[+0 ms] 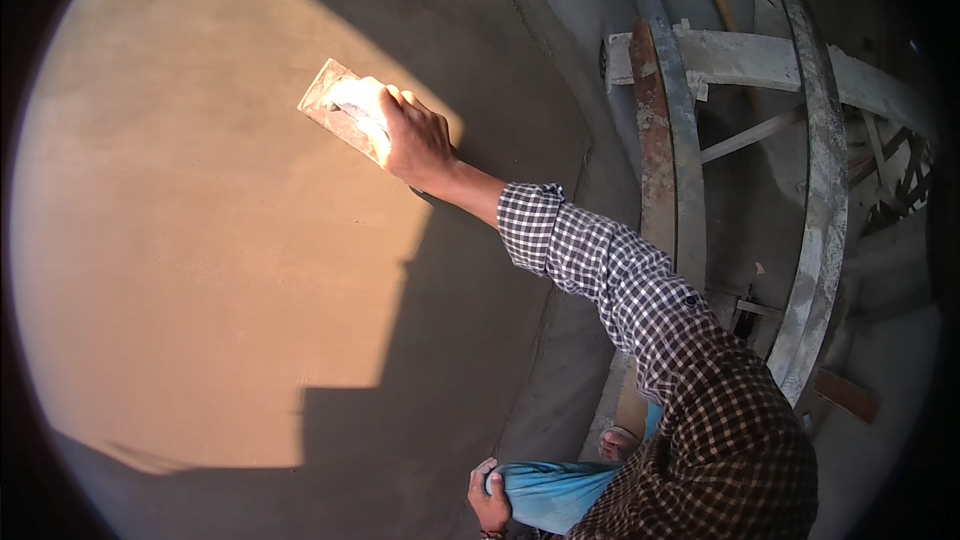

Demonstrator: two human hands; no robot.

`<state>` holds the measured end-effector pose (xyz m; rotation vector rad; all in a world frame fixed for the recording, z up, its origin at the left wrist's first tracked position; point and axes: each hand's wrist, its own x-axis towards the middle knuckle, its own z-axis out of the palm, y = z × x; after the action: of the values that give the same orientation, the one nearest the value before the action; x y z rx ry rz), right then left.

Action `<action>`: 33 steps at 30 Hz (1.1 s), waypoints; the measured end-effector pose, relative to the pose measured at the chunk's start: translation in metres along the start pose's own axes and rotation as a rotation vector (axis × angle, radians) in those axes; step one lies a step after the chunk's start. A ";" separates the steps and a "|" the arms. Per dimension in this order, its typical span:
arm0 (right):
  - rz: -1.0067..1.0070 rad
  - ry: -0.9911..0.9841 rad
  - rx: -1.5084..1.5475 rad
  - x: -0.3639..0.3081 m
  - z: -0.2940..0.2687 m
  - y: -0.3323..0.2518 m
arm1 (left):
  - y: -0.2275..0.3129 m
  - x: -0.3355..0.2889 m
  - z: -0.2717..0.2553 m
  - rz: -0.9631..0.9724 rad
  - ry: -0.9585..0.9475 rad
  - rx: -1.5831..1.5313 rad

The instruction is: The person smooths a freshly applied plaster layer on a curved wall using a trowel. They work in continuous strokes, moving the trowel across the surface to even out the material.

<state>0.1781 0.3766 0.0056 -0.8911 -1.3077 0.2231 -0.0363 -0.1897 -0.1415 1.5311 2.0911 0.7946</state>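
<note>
A rectangular plaster float (333,80) lies against a smooth, plastered surface (200,240). My right hand (412,140) is closed around its handle, with the arm reaching up and left in a checked sleeve (600,250). Bright sunlight falls on the float and on part of the knuckles. Low in the picture, my left hand (489,498) curls over my knee in blue cloth (555,492); some of its fingers are hidden. A bare foot (618,443) shows just beyond the knee.
Long, plaster-stained boards (810,170) and a rusty brown strip (655,130) stand at the right, crossed by a pale beam (740,58). A reddish-brown block (846,395) lies farther right. A stepped shadow edge crosses the plaster.
</note>
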 end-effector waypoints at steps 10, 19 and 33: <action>-0.010 0.139 -0.089 0.047 -0.024 0.042 | 0.066 0.014 0.004 -0.028 0.004 0.014; 0.444 0.048 0.000 0.086 -0.058 0.144 | 0.111 -0.028 0.029 -0.298 0.212 0.029; 0.344 0.168 0.259 0.120 -0.029 0.141 | 0.186 0.002 0.074 -0.139 0.114 0.176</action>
<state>0.2854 0.5297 -0.0010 -0.8872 -0.9395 0.5619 0.1418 -0.1313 -0.0727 1.4376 2.3776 0.6773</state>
